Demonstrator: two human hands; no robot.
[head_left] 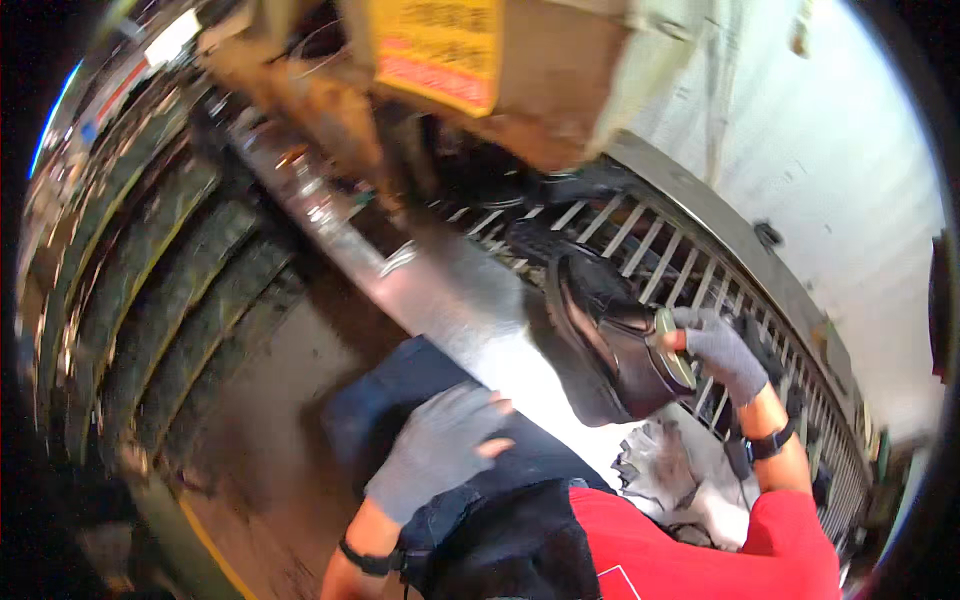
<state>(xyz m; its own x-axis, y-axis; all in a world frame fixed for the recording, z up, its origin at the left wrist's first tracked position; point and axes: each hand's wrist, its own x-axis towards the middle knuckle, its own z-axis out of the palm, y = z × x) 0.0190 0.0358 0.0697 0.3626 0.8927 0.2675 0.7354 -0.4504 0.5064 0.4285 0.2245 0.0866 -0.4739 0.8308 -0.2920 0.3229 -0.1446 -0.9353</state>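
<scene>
A black leather shoe (600, 340) is tilted over the shiny metal bench top (450, 290). Gripping it at its open top is my right hand (722, 355), in a grey glove with bare fingertips. The fingers close over a pale yellow-green rounded piece (678, 352) at the shoe's opening; whether that is a shoe last I cannot tell. My left hand (435, 445), gloved alike, hangs empty above my dark-clad leg (385, 385), its fingers apart. Another black shoe-like shape (540, 240) lies beyond the held one, partly hidden by it.
A slatted metal rack (690, 270) runs along the right beside a pale wall (830, 180). A brown machine (560, 80) with a yellow label overhangs the bench. Crumpled whitish wrapping (665, 465) lies near my right forearm. Green tiered shelving (150, 290) stands left.
</scene>
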